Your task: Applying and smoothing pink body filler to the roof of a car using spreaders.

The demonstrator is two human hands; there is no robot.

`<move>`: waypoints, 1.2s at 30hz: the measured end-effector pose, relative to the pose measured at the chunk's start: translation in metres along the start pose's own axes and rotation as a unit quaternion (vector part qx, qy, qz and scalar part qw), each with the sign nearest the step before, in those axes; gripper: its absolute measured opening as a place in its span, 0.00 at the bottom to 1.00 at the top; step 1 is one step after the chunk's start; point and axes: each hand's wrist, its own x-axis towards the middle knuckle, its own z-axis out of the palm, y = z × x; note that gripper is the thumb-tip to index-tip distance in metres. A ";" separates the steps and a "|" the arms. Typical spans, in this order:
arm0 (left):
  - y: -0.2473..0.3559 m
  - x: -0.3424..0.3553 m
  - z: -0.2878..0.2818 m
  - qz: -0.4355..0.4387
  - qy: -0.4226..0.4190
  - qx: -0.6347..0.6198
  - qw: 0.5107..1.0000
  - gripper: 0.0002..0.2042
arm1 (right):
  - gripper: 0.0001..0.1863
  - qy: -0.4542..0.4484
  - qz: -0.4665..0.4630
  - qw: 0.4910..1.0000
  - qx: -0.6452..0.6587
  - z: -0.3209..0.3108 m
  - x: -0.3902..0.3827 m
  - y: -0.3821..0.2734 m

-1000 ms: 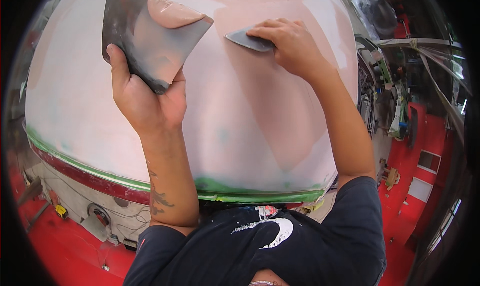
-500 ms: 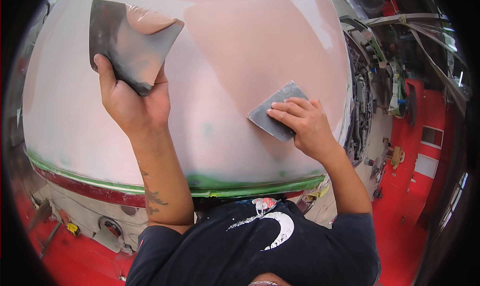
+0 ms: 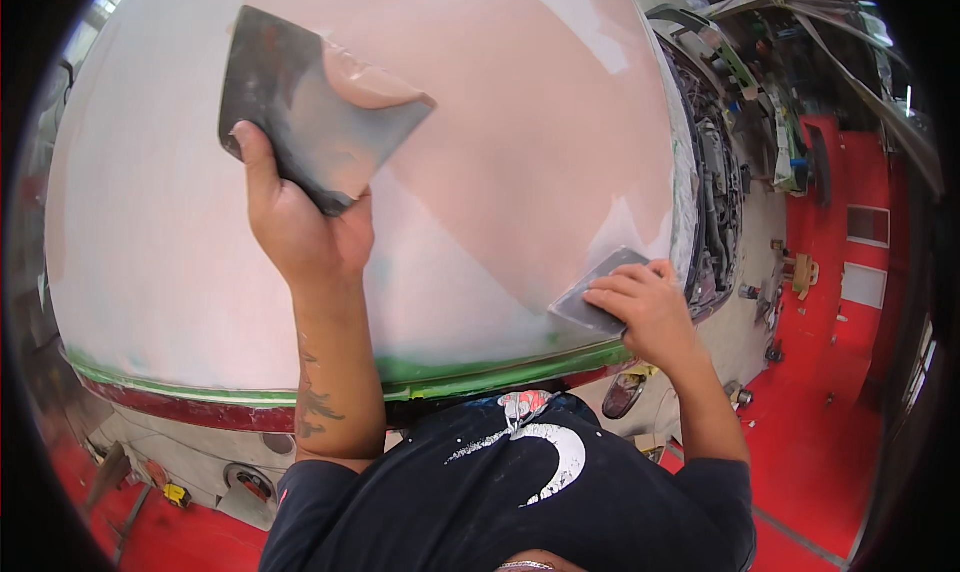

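Observation:
Across the middle lies a large pale car panel (image 3: 180, 222), with a broad area of pinkish-beige body filler (image 3: 520, 122) on it. My left hand (image 3: 310, 227) is closed on the lower edge of a dark mixing plate (image 3: 268, 77), held up over the panel. A glossy mound of filler (image 3: 365, 80) clings to the plate's upper right side, with a thinner smear below. My right hand (image 3: 652, 310) grips a grey filler spreader (image 3: 590, 300), tilted against the panel near its right front corner. The spreader's contact edge is partly hidden.
Green and dark red trim (image 3: 470, 374) runs along the panel's near edge. To the right is an exposed engine bay (image 3: 715, 182). Beyond it lies red floor (image 3: 800, 402) with a small wooden piece (image 3: 803, 272). A yellow tool (image 3: 177, 495) and a wheel (image 3: 250, 480) sit at lower left.
My right hand has drawn the spreader toward me and to the right across the filler. My left hand and the plate have shifted right and slightly nearer.

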 end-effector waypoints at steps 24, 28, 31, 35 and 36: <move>0.023 0.002 -0.005 0.078 -0.004 0.021 0.997 0.19 | 0.25 0.235 -0.138 0.961 -0.055 -0.029 0.357 0.053; 0.020 0.004 -0.008 0.079 -0.008 0.040 0.996 0.19 | 0.17 0.132 -0.174 0.974 -0.064 -0.041 0.355 0.044; 0.020 0.005 -0.010 0.082 -0.015 0.040 0.996 0.19 | 0.23 0.137 -0.224 0.964 -0.029 -0.026 0.334 0.052; 0.019 0.004 -0.009 0.074 -0.003 0.033 0.997 0.18 | 0.19 0.138 -0.205 0.968 -0.034 -0.017 0.275 0.055; 0.018 0.003 -0.008 0.068 -0.006 0.025 0.997 0.18 | 0.19 0.138 -0.202 0.969 -0.033 -0.016 0.259 0.055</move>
